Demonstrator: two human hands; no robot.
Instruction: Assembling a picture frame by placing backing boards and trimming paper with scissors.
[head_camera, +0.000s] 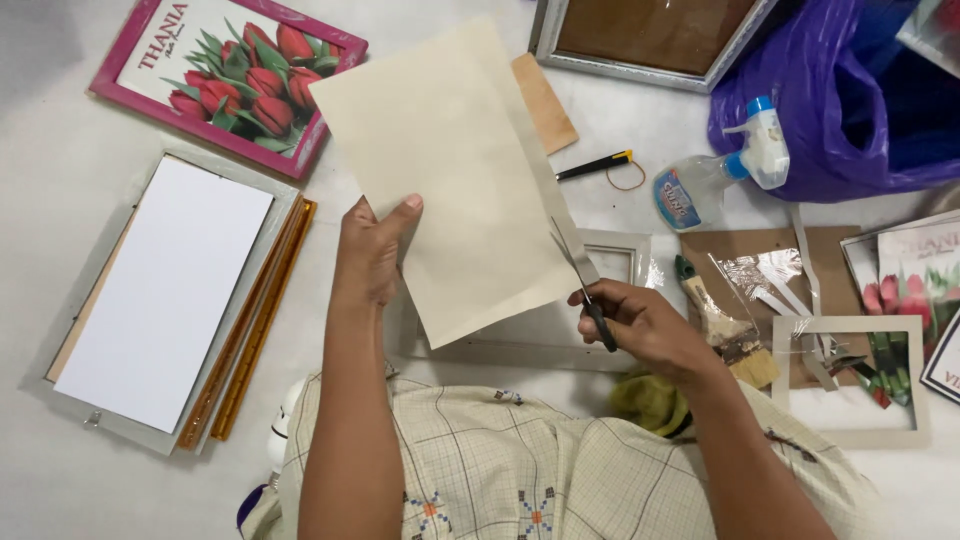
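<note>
My left hand (372, 245) pinches the left edge of a cream sheet of paper (450, 150) and holds it up over the floor. My right hand (640, 325) grips black-handled scissors (585, 285) whose blades are open on the sheet's right edge, along a narrow strip. Beneath the sheet lies a small pale picture frame (625, 255), partly hidden.
On the left lie a white board in a grey frame (165, 290), gold moulding strips (250, 330) and a tulip picture in a pink frame (230, 75). To the right are a spray bottle (715, 180), a brush (720, 320), a black pen (595, 165), a purple bag (840, 100) and another pale frame (850, 425).
</note>
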